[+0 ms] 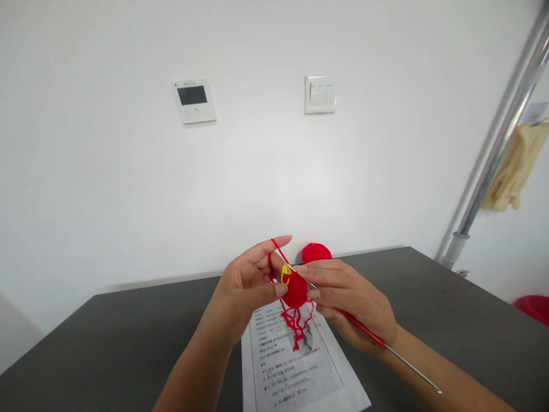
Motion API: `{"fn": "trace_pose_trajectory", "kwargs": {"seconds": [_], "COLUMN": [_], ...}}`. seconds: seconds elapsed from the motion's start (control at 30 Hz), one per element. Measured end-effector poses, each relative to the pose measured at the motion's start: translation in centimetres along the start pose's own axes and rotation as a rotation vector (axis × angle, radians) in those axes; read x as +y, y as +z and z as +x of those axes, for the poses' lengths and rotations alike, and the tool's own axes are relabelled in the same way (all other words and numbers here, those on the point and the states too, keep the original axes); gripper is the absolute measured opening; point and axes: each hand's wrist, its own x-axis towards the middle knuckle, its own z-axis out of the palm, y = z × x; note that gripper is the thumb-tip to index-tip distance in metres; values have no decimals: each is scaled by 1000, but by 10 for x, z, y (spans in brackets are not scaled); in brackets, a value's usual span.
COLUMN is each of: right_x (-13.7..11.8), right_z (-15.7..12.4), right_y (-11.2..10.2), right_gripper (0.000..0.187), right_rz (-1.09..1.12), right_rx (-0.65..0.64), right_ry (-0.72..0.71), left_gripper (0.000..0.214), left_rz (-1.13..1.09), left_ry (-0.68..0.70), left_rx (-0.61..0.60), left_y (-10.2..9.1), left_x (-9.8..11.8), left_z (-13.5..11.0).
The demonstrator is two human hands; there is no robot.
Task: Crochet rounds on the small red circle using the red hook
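My left hand pinches a small red crocheted disc between thumb and fingers, with red yarn looped over the raised forefinger. A yellow stitch marker is clipped to the disc. My right hand is closed round a red-handled crochet hook, its tip at the disc's edge and its metal end running back along my wrist. Loose red yarn tails dangle under the disc.
A printed instruction sheet lies on the dark grey table below my hands. A red round object sits at the table's far edge by the white wall. A metal pole with cloth stands right; a red thing lies low right.
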Motion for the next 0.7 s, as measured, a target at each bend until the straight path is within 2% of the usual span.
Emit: {"fn": "trace_pose_trajectory", "kwargs": {"seconds": [0.23,0.4,0.53,0.63,0.7], "right_x": [0,1,3,4,5], "right_z": [0,2,4,6,7], "right_y": [1,-3,-9,-12,-12], "right_gripper": [19,20,24,26,23], "right_rz": [15,-59,-120,-66,17], "right_rx": [-10,-60,-39,-2,17], "right_ry": [-22,-62,-46,16,69], "left_gripper": [43,41,31,25,23], "left_rz": [119,144,84,58,70], "left_ry": [65,-16,-95,-143,-125], "left_rx": [-14,4,-9,9,51], "left_y": [-1,0,5,7,7], "left_x": [0,0,0,0,-1], "left_z": [-2,-1,3,6,7]}}
